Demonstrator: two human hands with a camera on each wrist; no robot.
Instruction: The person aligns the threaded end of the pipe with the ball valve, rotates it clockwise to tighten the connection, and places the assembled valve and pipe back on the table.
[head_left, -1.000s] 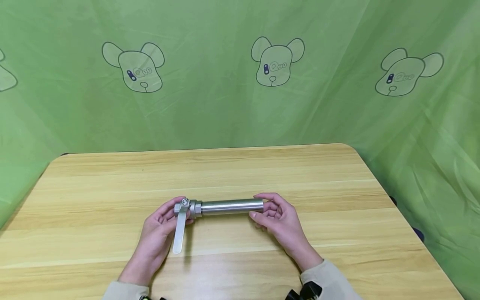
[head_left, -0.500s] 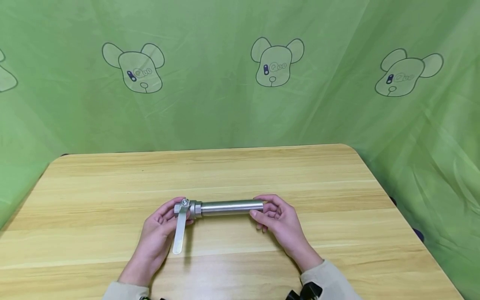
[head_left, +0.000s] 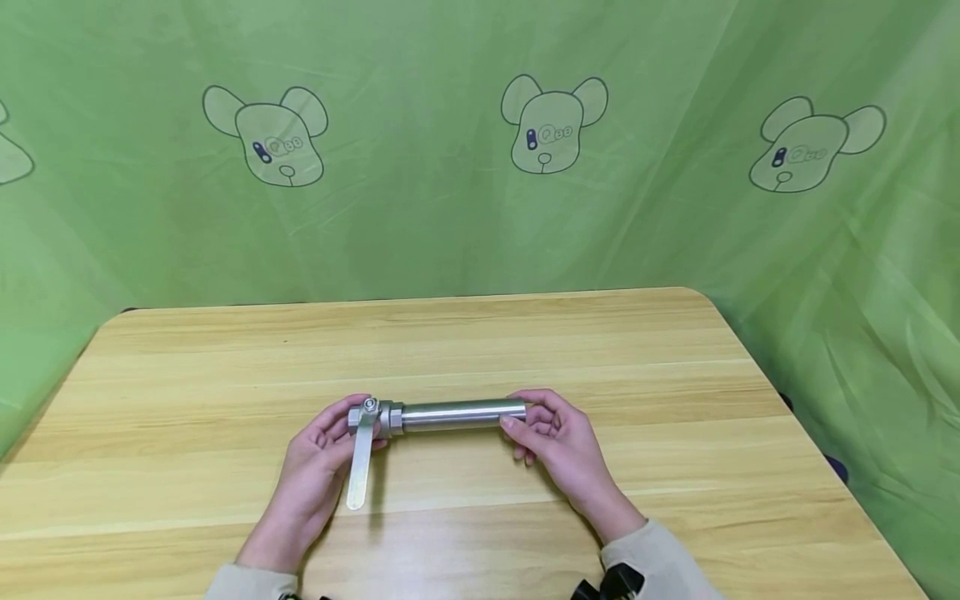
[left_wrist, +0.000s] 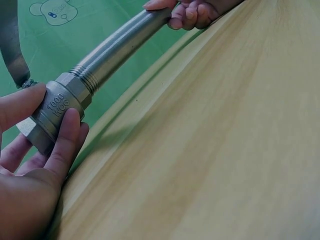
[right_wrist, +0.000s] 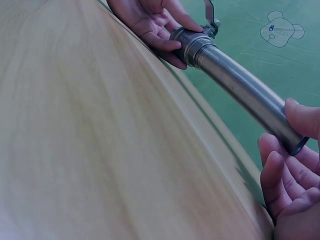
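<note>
A steel ball valve (left_wrist: 56, 107) with a flat lever handle (head_left: 360, 471) is in my left hand (head_left: 315, 467), its thumb and fingers around the body. Joined to the valve's right side is a straight metal pipe (head_left: 457, 415); a few threads (left_wrist: 84, 79) show at the joint in the left wrist view. My right hand (head_left: 566, 450) pinches the pipe's far end between thumb and fingers, and the open pipe end shows in the right wrist view. Valve and pipe are held level above the table, the lever pointing toward me in the head view.
A wood-grain table (head_left: 225, 367) with rounded back corners lies beneath both hands. Green fabric (head_left: 420, 208) printed with bear heads hangs behind it and along the right side. Dark wrist devices (head_left: 615, 582) sit at the sleeves.
The right hand's fingers shift very slightly at the pipe's end, and its thumb has edged further onto the pipe. The left hand and the valve stay in place.
</note>
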